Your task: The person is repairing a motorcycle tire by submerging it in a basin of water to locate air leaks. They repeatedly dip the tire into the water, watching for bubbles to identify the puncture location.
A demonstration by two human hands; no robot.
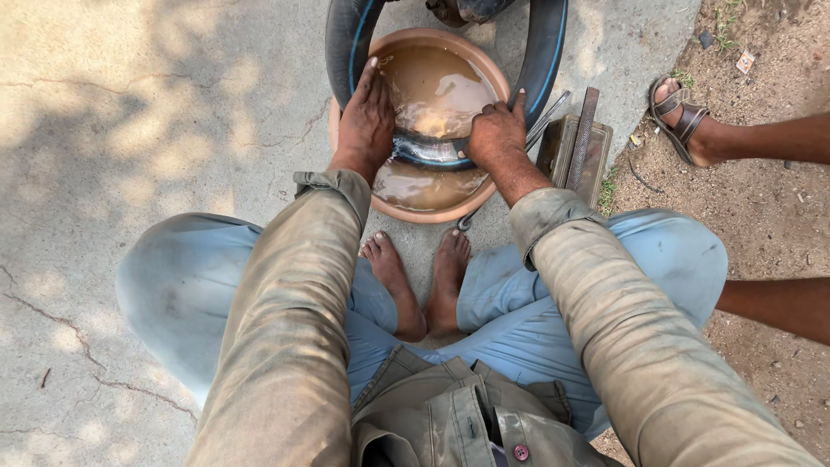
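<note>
Hands are pressed onto a black inner tube [432,151] looped through a basin [406,201] of muddy water. The tube's long axis runs away from the person, its near bend submerged. The left hand [367,117] lies flat on it; the right hand [494,131] is clenched over it.

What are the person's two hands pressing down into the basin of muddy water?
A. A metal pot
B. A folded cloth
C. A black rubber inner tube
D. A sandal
C: the left hand and right hand press a black inner tube into the water-filled basin.
</note>
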